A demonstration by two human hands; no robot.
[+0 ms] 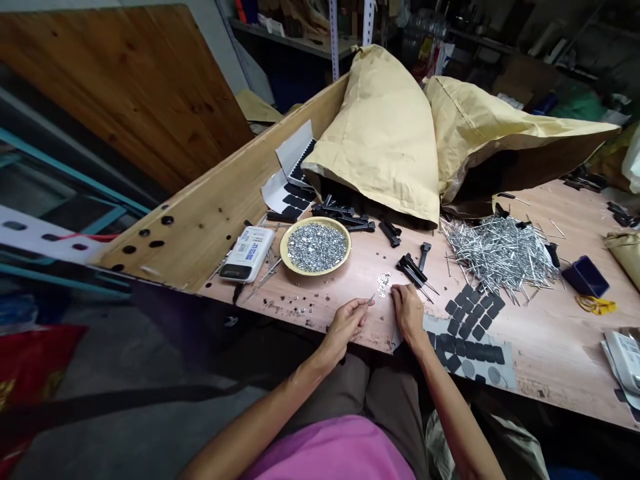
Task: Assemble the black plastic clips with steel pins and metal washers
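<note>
My left hand (346, 321) is closed in a pinch on a thin metal pin (371, 300), whose tip points toward a small heap of shiny metal nuts or washers (384, 285) on the table. Just right of that heap, my right hand (409, 312) rests on the tabletop with its fingers curled together; anything between them is hidden. Beyond it lie black plastic pieces with metal pins (413, 270). To the left, a yellow bowl (284, 257) is filled with small shiny metal parts (317, 247).
A white digital scale (253, 253) stands left of the bowl. Two large paper sacks (380, 133) lie behind. On the right are a pile of metal pins (505, 250), black adhesive pads (475, 312), and a dark blue box (586, 275). A wooden board (240, 177) borders the table's left side.
</note>
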